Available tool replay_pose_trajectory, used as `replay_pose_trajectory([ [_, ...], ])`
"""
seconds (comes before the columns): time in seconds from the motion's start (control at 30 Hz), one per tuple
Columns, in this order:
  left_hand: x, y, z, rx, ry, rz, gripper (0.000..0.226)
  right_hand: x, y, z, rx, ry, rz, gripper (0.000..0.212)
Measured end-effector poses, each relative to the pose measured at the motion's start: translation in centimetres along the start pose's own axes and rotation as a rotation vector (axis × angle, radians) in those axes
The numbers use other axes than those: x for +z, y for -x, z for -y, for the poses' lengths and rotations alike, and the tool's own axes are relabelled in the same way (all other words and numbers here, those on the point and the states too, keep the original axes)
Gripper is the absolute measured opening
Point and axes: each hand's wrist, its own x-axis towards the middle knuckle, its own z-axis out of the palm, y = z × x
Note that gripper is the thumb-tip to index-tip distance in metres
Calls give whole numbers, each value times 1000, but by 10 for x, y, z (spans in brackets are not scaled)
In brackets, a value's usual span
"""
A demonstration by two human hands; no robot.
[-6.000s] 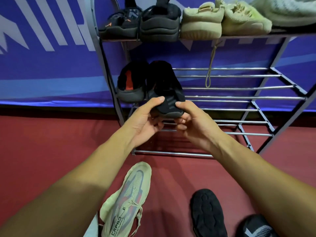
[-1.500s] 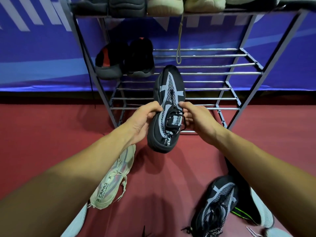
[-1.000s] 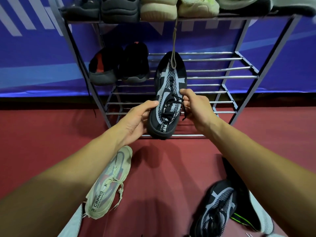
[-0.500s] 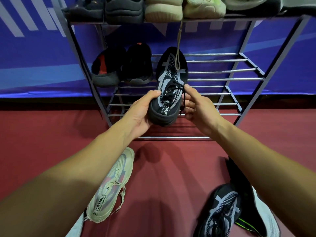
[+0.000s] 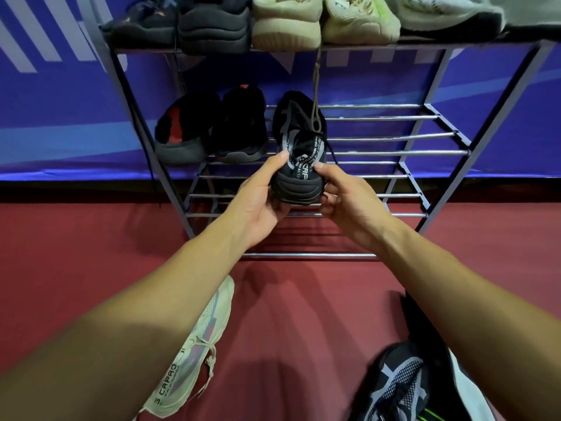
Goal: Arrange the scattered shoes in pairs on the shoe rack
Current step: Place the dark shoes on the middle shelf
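Note:
A black sneaker with grey stripes (image 5: pixel 299 153) lies toe-first on the middle shelf of the metal shoe rack (image 5: pixel 394 153), just right of a pair of black slip-ons (image 5: pixel 212 132). My left hand (image 5: pixel 261 192) grips its heel from the left and my right hand (image 5: pixel 343 199) grips it from the right. Its mate, a black-and-grey sneaker (image 5: pixel 397 387), lies on the red floor at the lower right. A cream sneaker (image 5: pixel 197 341) lies on the floor under my left forearm.
The top shelf holds dark shoes (image 5: pixel 194 25), a beige pair (image 5: pixel 321 22) and a pale grey shoe (image 5: pixel 449 13). A beige lace (image 5: pixel 317 95) hangs down over the held sneaker. A white-and-black shoe (image 5: pixel 467 393) lies at the lower right. A blue banner (image 5: pixel 60 101) backs the rack.
Both hands pushed the black-and-grey sneaker forward and up from above the floor onto the middle shelf. Six seconds ago they were setting a black slip-on there.

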Motion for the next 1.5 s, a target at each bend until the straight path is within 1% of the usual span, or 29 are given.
replay_pose_trajectory([
  [0.07,-5,-1,3,-22,-57,17,26,1,-5,5,-18,28,-15,22],
  [0.13,-8,-2,6,-41,-78,28,23,3,-10,8,-35,32,-30,23],
  [0.23,-7,-4,6,-49,-14,23,25,8,-18,11,-29,-1,-37,21],
  [0.33,-2,-7,0,-37,37,-12,29,13,-25,14,-27,-29,-47,30],
  [0.43,3,-11,-7,-22,73,-56,22,15,-30,15,-33,-23,-41,37],
  [0.53,6,-15,-11,-18,94,-70,22,12,-32,13,-14,-24,-6,34],
  [0.63,7,-19,-12,-19,71,-74,22,7,-30,10,15,48,38,38],
  [0.73,5,-24,-13,-15,51,-98,17,5,-31,13,18,32,36,33],
  [0.87,3,-30,-15,13,28,-101,17,11,-36,19,7,11,-28,33],
  [0.97,0,-30,-16,23,-27,-99,22,13,-41,23,1,21,-77,36],
  [1.03,-2,-30,-17,21,-79,-117,27,12,-42,24,11,31,-81,39],
  [1.13,0,-31,-20,24,-101,-137,27,11,-44,25,19,33,-83,44],
  [1.27,5,-32,-19,31,-19,-160,21,13,-45,25,-6,-2,-84,41],
  [1.37,5,-32,-17,23,11,-178,23,14,-43,24,-10,-8,-77,35],
  [1.5,7,-31,-17,20,-13,-200,25,18,-42,22,13,-50,-100,30],
])
